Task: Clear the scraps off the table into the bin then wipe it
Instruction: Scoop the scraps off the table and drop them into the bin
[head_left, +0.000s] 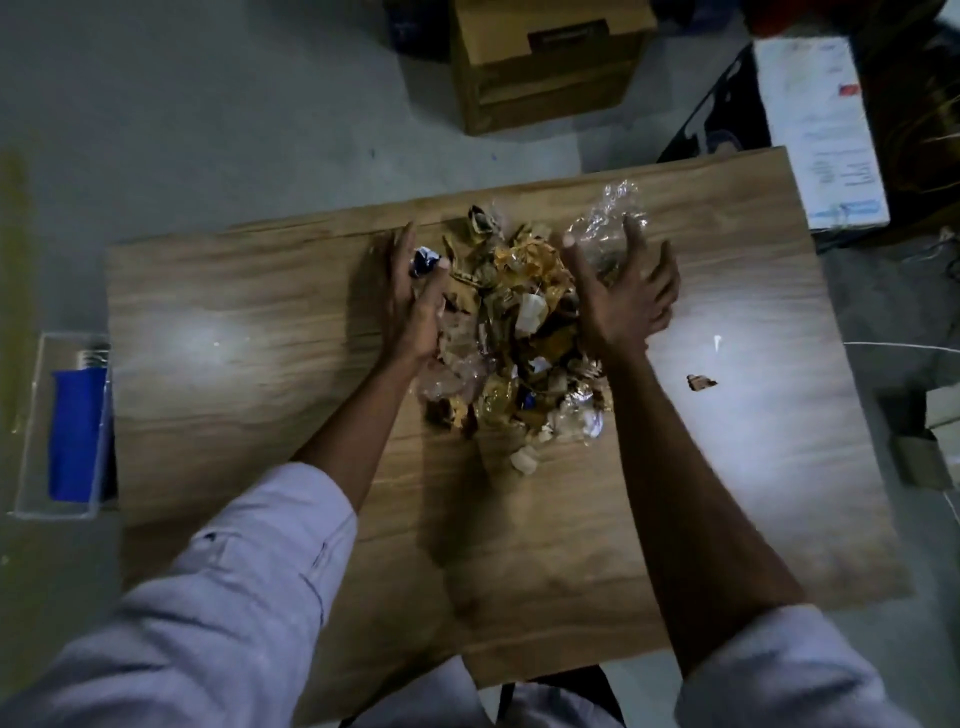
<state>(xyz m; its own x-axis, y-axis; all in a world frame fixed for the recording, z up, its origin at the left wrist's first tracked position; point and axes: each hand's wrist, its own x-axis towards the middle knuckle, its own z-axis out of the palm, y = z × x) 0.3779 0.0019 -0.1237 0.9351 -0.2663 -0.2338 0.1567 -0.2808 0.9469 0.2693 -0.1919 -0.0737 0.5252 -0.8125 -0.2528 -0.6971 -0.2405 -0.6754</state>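
A heap of scraps (511, 332), made of crumpled gold, brown and white wrappers and clear plastic, lies in the middle of the wooden table (234, 364). My left hand (415, 299) stands on edge against the heap's left side, fingers straight, touching a blue-and-white wrapper (425, 261). My right hand (621, 296) is on the heap's right side, fingers spread, against a crumpled clear plastic piece (608, 218). One brown scrap (700, 383) and a small white fleck (717, 341) lie apart to the right.
A clear bin (62, 426) holding something blue stands on the floor at the table's left edge. A cardboard box (545, 62) sits on the floor beyond the table. A white box (821, 130) and dark clutter lie at the far right.
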